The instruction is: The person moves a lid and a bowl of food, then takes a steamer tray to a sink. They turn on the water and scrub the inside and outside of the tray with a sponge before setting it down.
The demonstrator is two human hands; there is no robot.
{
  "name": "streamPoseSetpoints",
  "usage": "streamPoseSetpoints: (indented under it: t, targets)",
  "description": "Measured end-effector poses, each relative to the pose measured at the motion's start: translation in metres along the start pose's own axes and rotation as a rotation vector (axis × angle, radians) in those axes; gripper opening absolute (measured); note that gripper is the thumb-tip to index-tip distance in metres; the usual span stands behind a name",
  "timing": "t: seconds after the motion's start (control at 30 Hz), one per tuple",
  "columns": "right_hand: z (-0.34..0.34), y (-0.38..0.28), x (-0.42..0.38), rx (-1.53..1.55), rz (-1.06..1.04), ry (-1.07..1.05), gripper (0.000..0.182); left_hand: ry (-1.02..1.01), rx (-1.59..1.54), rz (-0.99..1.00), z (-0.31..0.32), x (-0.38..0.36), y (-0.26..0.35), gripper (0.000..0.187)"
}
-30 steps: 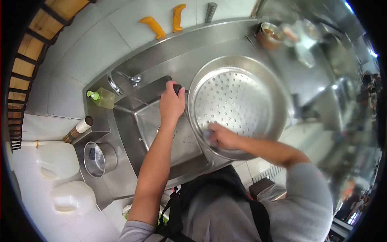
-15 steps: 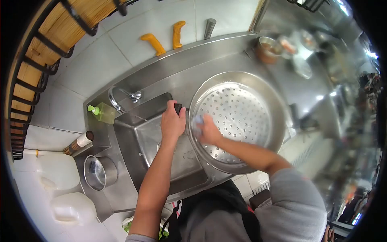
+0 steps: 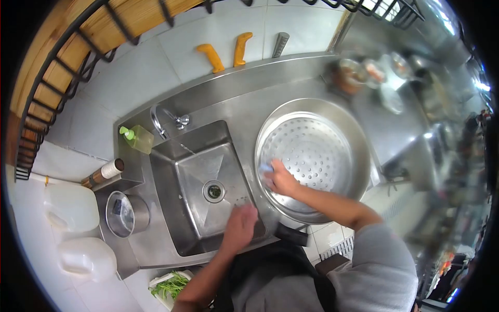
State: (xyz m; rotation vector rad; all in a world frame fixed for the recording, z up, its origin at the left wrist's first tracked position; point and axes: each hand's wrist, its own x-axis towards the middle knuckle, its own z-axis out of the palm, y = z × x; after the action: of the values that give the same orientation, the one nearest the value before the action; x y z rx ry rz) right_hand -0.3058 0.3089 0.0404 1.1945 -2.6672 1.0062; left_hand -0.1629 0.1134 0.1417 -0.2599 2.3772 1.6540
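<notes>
A large round steel steamer pan with a perforated bottom sits on the counter, right of the sink. Inside it, against the near-left wall, my right hand is closed round a small bluish scrubbing pad, partly blurred. The pan's black handle points toward my body at the counter's front edge. My left hand hovers over the near right corner of the sink, left of the handle and apart from it. Motion smears its fingers.
Water runs from the faucet into the steel sink. Left of it stand a green-topped soap bottle, a small steel pot and white jugs. Yellow handles rise behind the counter. Greens lie below.
The black handle has swung from the pan's left side round to the front. My left hand has let go of it and moved toward my body. My right hand stays in the pan with the pad.
</notes>
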Motion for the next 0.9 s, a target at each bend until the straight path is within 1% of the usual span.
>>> streamPoseSetpoints:
  t: [0.03, 0.07, 0.1, 0.13, 0.2, 0.23, 0.3, 0.33, 0.37, 0.43, 0.47, 0.53, 0.57, 0.63, 0.67, 0.73, 0.77, 0.8, 0.87, 0.9]
  targets:
    - [-0.01, -0.007, -0.014, 0.068, -0.043, -0.126, 0.037, 0.04, 0.128, 0.011, -0.005, 0.01, 0.006, 0.053]
    - [-0.011, -0.007, -0.031, 0.081, -0.062, -0.267, 0.035, 0.137, 0.147, 0.133, -0.006, 0.032, 0.014, 0.054]
    - [-0.028, -0.021, -0.038, 0.177, -0.08, -0.341, 0.029, 0.232, 0.164, 0.252, 0.0, 0.054, 0.019, 0.057]
    - [-0.029, -0.028, -0.044, 0.171, -0.081, -0.357, 0.029, 0.237, 0.149, 0.247, 0.013, 0.07, 0.015, 0.057]
    - [-0.031, -0.038, -0.043, 0.188, -0.189, -0.37, 0.027, 0.374, 0.024, 0.371, 0.037, 0.096, 0.006, 0.07]
    - [-0.027, -0.041, -0.032, 0.136, -0.193, -0.284, 0.023, 0.382, 0.013, 0.365, 0.04, 0.095, 0.002, 0.07]
    - [0.017, -0.026, 0.011, 0.383, 0.324, 0.012, 0.018, 0.346, 0.007, 0.337, 0.045, 0.086, 0.0, 0.08]
    - [0.022, -0.011, 0.041, 0.055, 0.364, -0.126, 0.022, 0.341, 0.013, 0.327, 0.048, 0.078, -0.001, 0.08]
    - [0.038, 0.019, 0.067, -0.245, 0.259, 0.192, 0.022, 0.344, 0.035, 0.33, 0.05, 0.076, 0.001, 0.081]
    - [0.036, 0.057, 0.106, -0.475, 0.441, 0.682, 0.023, 0.306, 0.044, 0.301, 0.048, 0.063, 0.006, 0.084]
    - [0.031, 0.049, 0.109, -0.47, 0.444, 0.696, 0.023, 0.305, 0.055, 0.311, 0.051, 0.055, 0.006, 0.084]
    - [0.018, 0.02, 0.103, -0.329, 0.665, 0.476, 0.025, 0.26, 0.037, 0.337, 0.056, 0.032, 0.0, 0.079]
    - [0.03, 0.03, 0.081, -0.363, 0.459, 0.358, 0.025, 0.251, 0.034, 0.354, 0.051, 0.017, -0.001, 0.079]
    - [0.048, 0.027, 0.031, -0.006, 0.322, 0.095, 0.025, -0.126, -0.355, 0.049, 0.028, -0.008, -0.003, 0.071]
    - [0.013, -0.012, 0.013, -0.056, 0.041, -0.009, 0.025, -0.132, -0.368, 0.05, 0.018, -0.002, -0.007, 0.071]
    - [-0.008, -0.039, -0.022, 0.067, 0.024, -0.199, 0.03, 0.172, -0.023, 0.266, -0.01, 0.028, -0.007, 0.066]
    - [-0.013, -0.046, -0.033, 0.104, 0.022, -0.276, 0.032, 0.348, 0.011, 0.308, -0.023, 0.054, 0.006, 0.063]
    - [-0.016, -0.051, -0.039, 0.102, 0.028, -0.274, 0.032, 0.524, 0.047, 0.347, -0.036, 0.082, 0.02, 0.061]
    - [-0.023, -0.058, -0.046, 0.162, -0.14, -0.31, 0.03, 0.504, 0.355, 0.381, -0.05, 0.121, 0.035, 0.062]
    - [-0.024, -0.062, -0.044, 0.178, -0.185, -0.277, 0.024, 0.503, 0.346, 0.376, -0.049, 0.123, 0.029, 0.062]
